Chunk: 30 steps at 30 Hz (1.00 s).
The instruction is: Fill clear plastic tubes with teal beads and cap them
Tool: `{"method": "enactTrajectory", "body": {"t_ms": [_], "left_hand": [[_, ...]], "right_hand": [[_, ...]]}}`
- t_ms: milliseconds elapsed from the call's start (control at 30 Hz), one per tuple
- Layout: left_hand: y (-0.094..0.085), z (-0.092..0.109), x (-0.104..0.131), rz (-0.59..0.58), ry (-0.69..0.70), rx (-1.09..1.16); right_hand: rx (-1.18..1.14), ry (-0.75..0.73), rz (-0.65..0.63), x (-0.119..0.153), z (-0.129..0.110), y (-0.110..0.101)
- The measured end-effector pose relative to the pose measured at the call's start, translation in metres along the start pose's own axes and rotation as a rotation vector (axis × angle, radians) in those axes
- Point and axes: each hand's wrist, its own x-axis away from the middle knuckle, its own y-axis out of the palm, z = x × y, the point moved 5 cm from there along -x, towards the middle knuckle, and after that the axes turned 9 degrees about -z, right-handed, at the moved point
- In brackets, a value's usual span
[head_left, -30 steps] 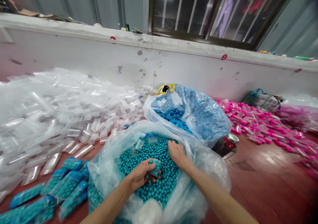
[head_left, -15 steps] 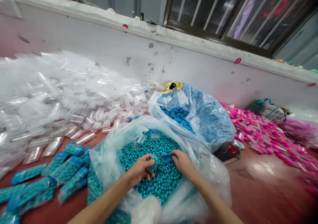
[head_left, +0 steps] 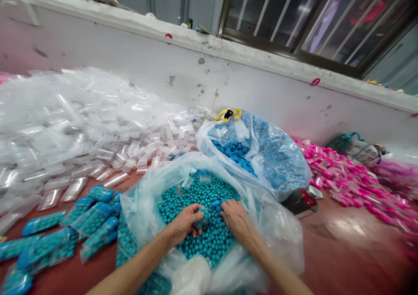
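A large clear plastic bag [head_left: 143, 181] stands open, full of round teal beads [head_left: 212, 242]. Over the beads, my left hand [head_left: 186, 223] is closed around a small clear plastic container [head_left: 203, 214] with teal beads in it; the fingers cover most of it. Just to the right, my right hand [head_left: 237, 216] pinches a blue plastic cap [head_left: 218, 205], its fingers bent and partly hiding it. A small gap separates cap and container. Behind lies a second bag [head_left: 281, 160] with many blue caps [head_left: 233, 153].
Filled bead containers with blue caps [head_left: 98, 221] lie at left on the red surface [head_left: 326, 251]. Behind them rises a heap of clear containers [head_left: 81, 125]. Pink-capped containers [head_left: 346, 173] and a dark object with a silver lid [head_left: 307, 197] are at right. A white wall [head_left: 261, 86] stands behind.
My right hand has turned and its fingers now cover more of the blue cap. My left hand stays nearly still with the container. The whole view has shifted slightly.
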Motion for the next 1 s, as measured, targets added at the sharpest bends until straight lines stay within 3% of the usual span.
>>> {"method": "enactTrajectory", "body": {"t_ms": [133,267,333,467,800,1000], "left_hand": [[-0.001,0.0,0.0,0.034,0.014,-0.036],[0.0,0.001,-0.001,0.035,0.02,-0.039],[0.0,0.001,0.0,0.03,0.025,-0.037],[0.001,0.001,0.0,0.016,0.055,-0.033],[0.004,0.001,-0.002,-0.039,0.185,-0.054],[0.005,0.005,0.003,0.041,0.196,-0.043]], "right_hand": [[-0.371,0.002,0.071,-0.003,0.004,-0.003],[-0.632,0.036,-0.046,-0.005,0.005,0.001],[-0.637,0.084,-0.045,-0.003,0.008,0.001],[-0.579,0.027,-0.042,0.002,0.002,-0.004],[-0.784,-0.075,-0.015,0.002,-0.039,-0.024],[-0.744,-0.13,-0.035,0.005,-0.04,-0.024]]}}
